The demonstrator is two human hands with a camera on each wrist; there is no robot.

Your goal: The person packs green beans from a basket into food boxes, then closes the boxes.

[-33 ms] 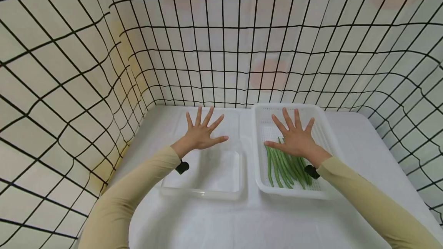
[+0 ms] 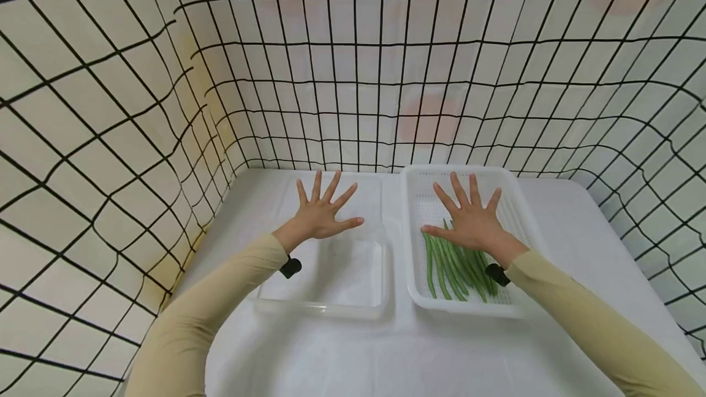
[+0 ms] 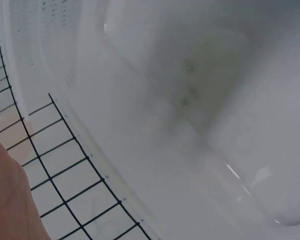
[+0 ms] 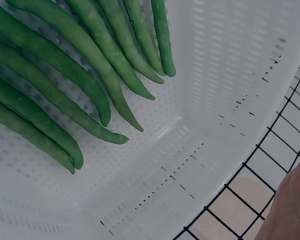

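Observation:
My left hand is held with fingers spread wide over a clear plastic container, holding nothing. My right hand, also spread and holding nothing, is above a white perforated basket. Several green beans lie side by side in that basket, partly hidden beneath the right hand and wrist. From the right wrist, the bean tips show on the holed basket floor. In the left wrist view, the container has nothing on its floor, and the edge of the left hand appears at the side.
Black wire mesh rises at the back and both sides of the white table. The container stands to the left of the basket, with a narrow strip of tabletop between them.

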